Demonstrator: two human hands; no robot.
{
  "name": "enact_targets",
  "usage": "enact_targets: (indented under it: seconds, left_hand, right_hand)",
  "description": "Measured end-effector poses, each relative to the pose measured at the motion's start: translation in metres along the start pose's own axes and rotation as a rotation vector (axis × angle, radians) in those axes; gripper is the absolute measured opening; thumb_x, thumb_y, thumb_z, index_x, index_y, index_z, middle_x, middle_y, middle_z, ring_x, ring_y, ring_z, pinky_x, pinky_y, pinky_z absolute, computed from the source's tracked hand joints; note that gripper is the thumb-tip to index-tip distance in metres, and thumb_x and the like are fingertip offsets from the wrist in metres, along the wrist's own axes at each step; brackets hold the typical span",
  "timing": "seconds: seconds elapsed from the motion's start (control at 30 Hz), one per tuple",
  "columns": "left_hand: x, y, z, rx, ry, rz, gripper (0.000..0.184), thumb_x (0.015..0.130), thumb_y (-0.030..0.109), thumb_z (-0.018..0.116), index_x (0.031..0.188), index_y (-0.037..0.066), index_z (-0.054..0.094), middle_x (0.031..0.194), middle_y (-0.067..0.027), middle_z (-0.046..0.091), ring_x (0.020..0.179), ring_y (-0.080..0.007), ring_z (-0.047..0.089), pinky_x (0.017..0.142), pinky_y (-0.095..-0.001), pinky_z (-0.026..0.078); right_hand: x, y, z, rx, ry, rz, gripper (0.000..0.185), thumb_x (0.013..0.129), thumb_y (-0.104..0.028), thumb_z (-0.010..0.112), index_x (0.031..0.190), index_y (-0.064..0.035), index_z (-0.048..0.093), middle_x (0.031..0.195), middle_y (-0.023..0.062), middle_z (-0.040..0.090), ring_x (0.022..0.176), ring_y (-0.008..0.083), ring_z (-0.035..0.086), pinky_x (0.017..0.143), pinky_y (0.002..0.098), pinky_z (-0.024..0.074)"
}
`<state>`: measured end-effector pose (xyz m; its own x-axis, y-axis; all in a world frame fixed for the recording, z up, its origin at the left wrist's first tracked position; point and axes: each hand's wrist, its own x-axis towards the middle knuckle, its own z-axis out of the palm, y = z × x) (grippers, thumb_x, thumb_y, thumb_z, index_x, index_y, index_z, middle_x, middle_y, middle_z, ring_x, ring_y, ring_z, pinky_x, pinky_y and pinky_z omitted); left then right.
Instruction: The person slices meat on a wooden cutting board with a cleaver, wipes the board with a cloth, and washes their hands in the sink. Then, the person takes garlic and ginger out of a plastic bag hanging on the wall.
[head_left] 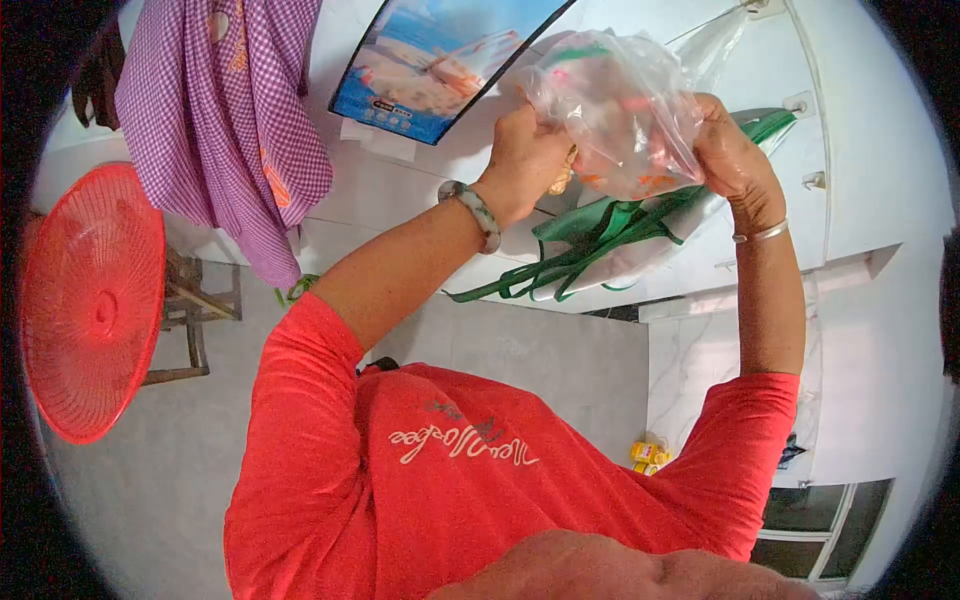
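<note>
Up near the wall, a clear plastic bag (630,110) with red, orange and green patches is stretched between my two hands. My left hand (530,160), with a ring and a stone bangle on the wrist, has its fingers closed on the bag's left side. The right side is gripped by my right hand (735,155), which wears a silver bangle. What the bag contains, if anything, I cannot make out. Just below and behind it hangs a white bag with green straps (610,235).
Wall hooks (797,103) line the right; a thin clear bag (715,45) hangs from one. A blue printed bag (430,70) and a purple checked cloth (225,110) hang further left. A red plastic basket (95,300) is beside a wooden stool (190,310) at far left.
</note>
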<state>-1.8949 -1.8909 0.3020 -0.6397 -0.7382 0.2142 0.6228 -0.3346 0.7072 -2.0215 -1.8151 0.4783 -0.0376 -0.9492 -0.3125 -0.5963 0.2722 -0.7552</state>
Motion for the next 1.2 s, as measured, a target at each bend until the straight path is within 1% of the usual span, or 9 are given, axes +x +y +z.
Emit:
enact_targets:
  seconds: [0.07, 0.3, 0.37, 0.5, 0.6, 0.77, 0.87, 1.0, 1.2]
  left_hand:
    - [-0.001, 0.0, -0.001, 0.012, -0.004, 0.013, 0.016, 0.083, 0.011, 0.056, 0.095, 0.001, 0.055, 0.082, -0.0077, 0.06, 0.068, -0.0144, 0.06, 0.053, -0.0251, 0.046]
    - [0.004, -0.004, 0.0, 0.115, 0.004, -0.016, 0.013, 0.083, 0.006, 0.053, 0.094, -0.002, 0.053, 0.082, -0.0094, 0.06, 0.067, -0.0164, 0.061, 0.054, -0.0268, 0.048]
    - [0.003, -0.002, 0.0, 0.119, -0.001, -0.02, 0.013, 0.083, 0.006, 0.052, 0.094, -0.002, 0.053, 0.082, -0.01, 0.06, 0.067, -0.0169, 0.061, 0.054, -0.0272, 0.049]
    - [0.003, -0.001, 0.001, 0.153, 0.016, -0.015, 0.012, 0.084, 0.006, 0.052, 0.091, -0.004, 0.051, 0.081, -0.0116, 0.061, 0.068, -0.0177, 0.062, 0.055, -0.0276, 0.049]
    - [0.001, 0.0, 0.003, 0.14, 0.006, 0.003, 0.012, 0.084, 0.006, 0.052, 0.089, -0.005, 0.05, 0.082, -0.0134, 0.061, 0.069, -0.0181, 0.063, 0.055, -0.0276, 0.05]
    - [-0.005, 0.003, 0.008, 0.116, 0.004, 0.032, 0.014, 0.084, 0.007, 0.052, 0.088, -0.006, 0.049, 0.083, -0.0157, 0.062, 0.071, -0.019, 0.064, 0.056, -0.029, 0.051]
    - [-0.003, -0.004, 0.004, 0.12, 0.006, 0.02, 0.017, 0.085, 0.009, 0.053, 0.091, -0.006, 0.05, 0.083, -0.0149, 0.062, 0.07, -0.0189, 0.064, 0.054, -0.0292, 0.051]
    - [-0.004, -0.004, -0.003, 0.078, -0.051, -0.015, 0.021, 0.085, 0.015, 0.054, 0.099, -0.001, 0.052, 0.085, -0.0107, 0.062, 0.066, -0.0165, 0.063, 0.05, -0.0257, 0.048]
    - [-0.008, -0.011, -0.01, 0.063, -0.052, -0.154, 0.024, 0.085, 0.022, 0.056, 0.099, 0.004, 0.055, 0.087, -0.0079, 0.062, 0.064, -0.0156, 0.062, 0.046, -0.0244, 0.045]
  right_hand:
    - [0.003, -0.012, 0.03, -0.055, 0.293, -0.09, 0.02, 0.082, -0.004, 0.048, 0.093, -0.0015, 0.065, 0.07, 0.0002, 0.061, 0.058, 0.0077, 0.053, 0.052, 0.0255, 0.0464]
    - [0.021, -0.009, 0.015, -0.682, 0.187, -0.316, 0.03, 0.069, 0.004, 0.043, 0.092, 0.0021, 0.062, 0.08, 0.0003, 0.063, 0.074, 0.0077, 0.053, 0.07, 0.0239, 0.0452]
    - [0.024, -0.012, 0.01, -0.848, 0.053, -0.098, 0.029, 0.069, 0.001, 0.045, 0.093, 0.003, 0.061, 0.08, 0.0012, 0.063, 0.074, 0.0089, 0.053, 0.07, 0.025, 0.0453]
    - [0.027, 0.002, 0.01, -0.739, 0.148, -0.183, 0.03, 0.067, -0.001, 0.049, 0.095, 0.0028, 0.061, 0.077, 0.002, 0.063, 0.073, 0.0111, 0.053, 0.07, 0.0263, 0.0457]
    - [0.031, 0.011, 0.012, -0.61, 0.26, -0.382, 0.03, 0.066, -0.003, 0.053, 0.095, 0.0024, 0.061, 0.073, 0.0085, 0.064, 0.068, 0.0178, 0.057, 0.068, 0.0304, 0.0468]
    - [0.023, -0.005, 0.025, -1.248, 0.287, -0.219, 0.024, 0.063, -0.006, 0.054, 0.085, 0.0007, 0.061, 0.084, 0.0254, 0.06, 0.079, 0.0423, 0.056, 0.071, 0.0423, 0.048]
    - [0.017, 0.0, 0.032, -1.446, 0.326, -0.187, 0.021, 0.063, -0.007, 0.055, 0.082, -0.0005, 0.061, 0.08, 0.0249, 0.06, 0.078, 0.0412, 0.057, 0.069, 0.0443, 0.0477]
    - [0.014, 0.014, 0.011, -1.292, 0.418, -0.25, 0.023, 0.064, -0.007, 0.054, 0.084, -0.0001, 0.062, 0.08, 0.0245, 0.061, 0.07, 0.0383, 0.059, 0.066, 0.0406, 0.0487]
    - [0.009, 0.032, -0.017, -0.531, 0.465, -0.402, 0.029, 0.066, -0.002, 0.046, 0.09, 0.0013, 0.062, 0.065, 0.0177, 0.057, 0.056, 0.0163, 0.052, 0.059, 0.0292, 0.0449]
